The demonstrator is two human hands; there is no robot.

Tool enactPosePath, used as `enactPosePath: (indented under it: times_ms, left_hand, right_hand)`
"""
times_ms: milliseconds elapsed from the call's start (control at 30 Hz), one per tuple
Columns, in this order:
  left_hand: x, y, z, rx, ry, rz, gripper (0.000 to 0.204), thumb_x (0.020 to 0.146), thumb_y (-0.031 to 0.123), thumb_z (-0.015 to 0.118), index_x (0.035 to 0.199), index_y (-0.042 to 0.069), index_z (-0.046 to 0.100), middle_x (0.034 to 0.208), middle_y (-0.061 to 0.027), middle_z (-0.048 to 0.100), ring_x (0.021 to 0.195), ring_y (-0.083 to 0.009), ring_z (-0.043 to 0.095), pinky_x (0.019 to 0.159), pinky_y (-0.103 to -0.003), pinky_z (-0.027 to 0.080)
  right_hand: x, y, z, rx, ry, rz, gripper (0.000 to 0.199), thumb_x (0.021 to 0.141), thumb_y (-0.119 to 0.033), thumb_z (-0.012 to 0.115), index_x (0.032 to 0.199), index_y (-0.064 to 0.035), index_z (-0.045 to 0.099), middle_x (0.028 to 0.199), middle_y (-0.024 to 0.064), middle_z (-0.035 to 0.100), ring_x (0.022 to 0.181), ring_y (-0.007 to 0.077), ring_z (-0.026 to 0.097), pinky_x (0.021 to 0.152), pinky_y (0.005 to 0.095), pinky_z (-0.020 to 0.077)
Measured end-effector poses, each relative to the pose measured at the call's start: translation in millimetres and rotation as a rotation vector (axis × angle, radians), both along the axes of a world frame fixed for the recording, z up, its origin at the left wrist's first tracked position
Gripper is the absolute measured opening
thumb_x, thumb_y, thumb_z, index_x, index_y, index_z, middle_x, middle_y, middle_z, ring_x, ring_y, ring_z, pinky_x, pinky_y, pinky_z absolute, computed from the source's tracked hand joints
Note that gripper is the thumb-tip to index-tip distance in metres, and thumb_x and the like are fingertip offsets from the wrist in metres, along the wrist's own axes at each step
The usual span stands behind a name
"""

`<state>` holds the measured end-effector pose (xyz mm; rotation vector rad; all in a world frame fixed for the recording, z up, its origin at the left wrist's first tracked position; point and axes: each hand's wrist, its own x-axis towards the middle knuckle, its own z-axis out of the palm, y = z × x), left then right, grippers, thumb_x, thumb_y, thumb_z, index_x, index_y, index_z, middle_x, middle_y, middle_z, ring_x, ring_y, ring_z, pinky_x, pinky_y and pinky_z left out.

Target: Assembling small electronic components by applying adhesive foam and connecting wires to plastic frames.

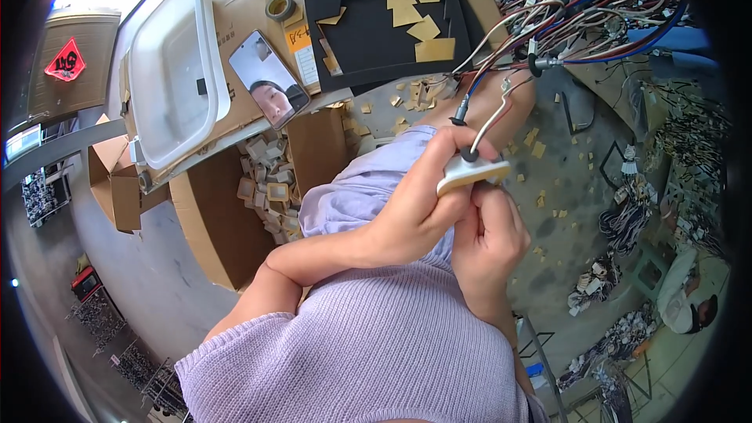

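Between my hands, above my lap, is a small white plastic housing (pixel 464 168) with a yellowish layer along its lower edge. A white cable (pixel 487 127) runs up from a black grommet (pixel 469 154) on top of it. My left hand (pixel 427 200) grips the housing from the left, its thumb and fingers closed around the side. From below, my right hand (pixel 492 239) presses curled fingers against the housing's right underside, and its fingertips are partly hidden. Just above my left fingers hangs a dark plug (pixel 460 113) on a blue wire.
A phone (pixel 269 82), a tape roll (pixel 280 7) and a white tray (pixel 205 102) lie on the cardboard-covered table. Yellow scraps stick to a black board (pixel 368 55). Below, a cardboard box (pixel 215 223) holds white housings. Bundled cables (pixel 580 12) lie at upper right; a person (pixel 680 298) is far right.
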<state>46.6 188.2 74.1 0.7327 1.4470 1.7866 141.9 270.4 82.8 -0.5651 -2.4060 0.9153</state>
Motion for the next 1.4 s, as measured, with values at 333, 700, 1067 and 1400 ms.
enactPosePath:
  times_ms: [333,700,1067,1400]
  left_hand:
    - [-31.2,19.3,-10.5,-0.02,-0.525,0.316,0.025,0.095,0.009,0.039,0.118,0.007,0.048,0.099,-0.0011,0.054,0.091,-0.0059,0.051,0.081,-0.024,0.046]
    - [-29.6,12.2,-3.3,-0.009,-0.274,0.173,0.025,0.094,0.01,0.045,0.118,0.003,0.045,0.105,-0.0039,0.053,0.097,-0.0089,0.051,0.085,-0.023,0.044]
    - [-13.5,1.2,16.7,0.176,-0.241,-0.017,0.036,0.085,-0.002,0.042,0.121,0.004,0.042,0.109,-0.0038,0.046,0.099,-0.0089,0.046,0.084,-0.023,0.04]
    - [-24.2,15.4,12.9,0.006,-0.678,0.113,0.032,0.09,0.007,0.048,0.122,0.005,0.047,0.106,-0.0056,0.057,0.096,-0.0132,0.059,0.082,-0.031,0.052]
  right_hand:
    - [12.9,0.9,-26.0,-0.724,0.366,-0.156,0.024,0.091,-0.007,0.063,0.104,-0.0002,0.044,0.106,0.0154,0.056,0.081,0.0148,0.057,0.075,0.0261,0.0494]
    - [10.7,8.1,-29.3,-1.29,0.178,-0.036,0.017,0.089,-0.006,0.067,0.101,0.0044,0.061,0.087,0.0101,0.067,0.073,0.014,0.065,0.066,0.0257,0.0538]
    - [36.8,1.7,-20.6,-1.042,0.283,0.171,0.014,0.087,-0.001,0.066,0.099,0.005,0.061,0.089,0.0129,0.067,0.071,0.0125,0.062,0.063,0.0241,0.0508]
    - [27.9,-4.6,-19.8,-1.153,0.304,0.044,0.025,0.088,-0.01,0.069,0.107,0.0046,0.063,0.09,0.0134,0.067,0.069,0.0127,0.062,0.062,0.0241,0.0511]
